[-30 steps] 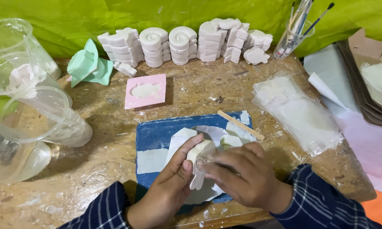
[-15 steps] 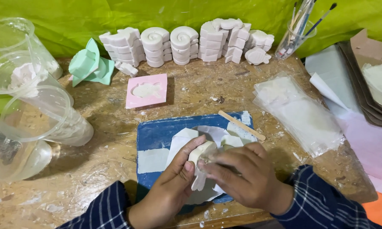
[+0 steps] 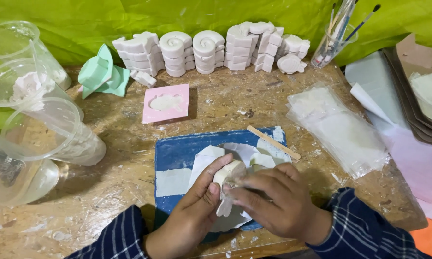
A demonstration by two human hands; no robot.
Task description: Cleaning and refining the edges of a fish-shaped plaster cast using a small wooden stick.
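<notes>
My left hand [image 3: 194, 208] grips a small white plaster cast [image 3: 227, 184], thumb along its left side. My right hand [image 3: 276, 201] presses fingers on the same cast from the right and covers part of it. Both hands hover over a blue mat [image 3: 177, 153] with white paper pieces [image 3: 240, 152] lying on it. A wooden stick [image 3: 272, 142] rests on the mat's far right corner. A pink square mould [image 3: 166, 103] filled with white plaster lies beyond the mat.
Stacks of white plaster casts [image 3: 211, 48] line the back against a green cloth. Mint-green moulds [image 3: 100, 74] sit at back left. Clear plastic cups [image 3: 38, 129] crowd the left. Clear bags [image 3: 338, 127], a brush jar [image 3: 332, 41] and cardboard trays [image 3: 420, 91] are on the right.
The cast has turned slightly in my hands, and my right fingers have shifted over it. Nothing else has moved.
</notes>
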